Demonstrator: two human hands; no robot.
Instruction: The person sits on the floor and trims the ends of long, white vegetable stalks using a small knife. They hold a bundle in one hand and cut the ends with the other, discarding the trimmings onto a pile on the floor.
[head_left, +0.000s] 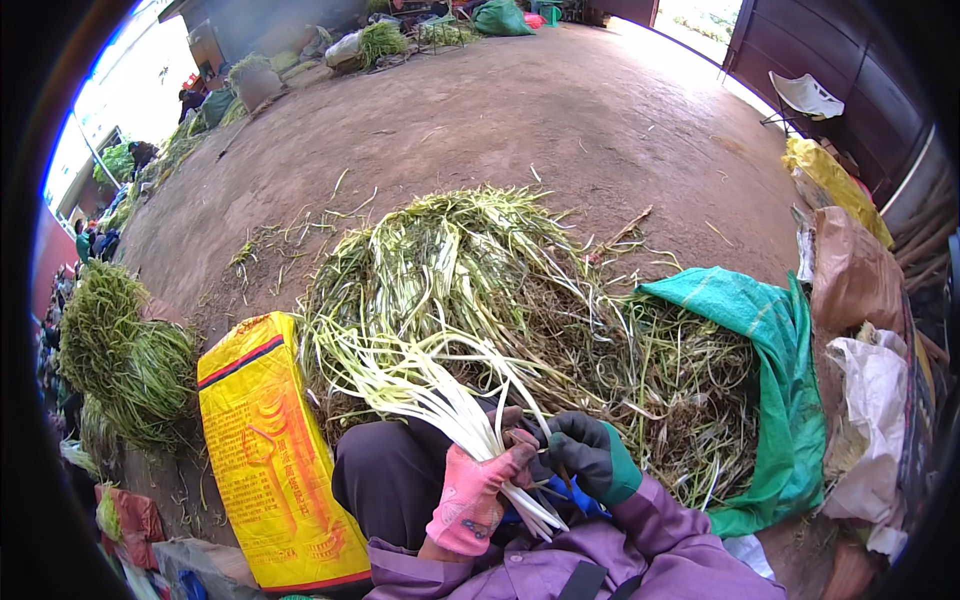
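My left hand, in a pink glove, is closed round a bunch of long white-stemmed leafy vegetables. Their pale green tops fan out to the upper left, and their white ends stick out below the hand. Close on its right, my right hand, in a dark glove with a green cuff, pinches a single white stem near the bunch. Brown, withered bits hang by its fingers. Beyond both hands lies a large heap of the same kind of stalks, with tangled brown roots on its right side.
A yellow printed sack lies left of my knee, beside green bundles. A green woven sack borders the heap on the right. More sacks and a folding chair stand farther right. People work at the far left.
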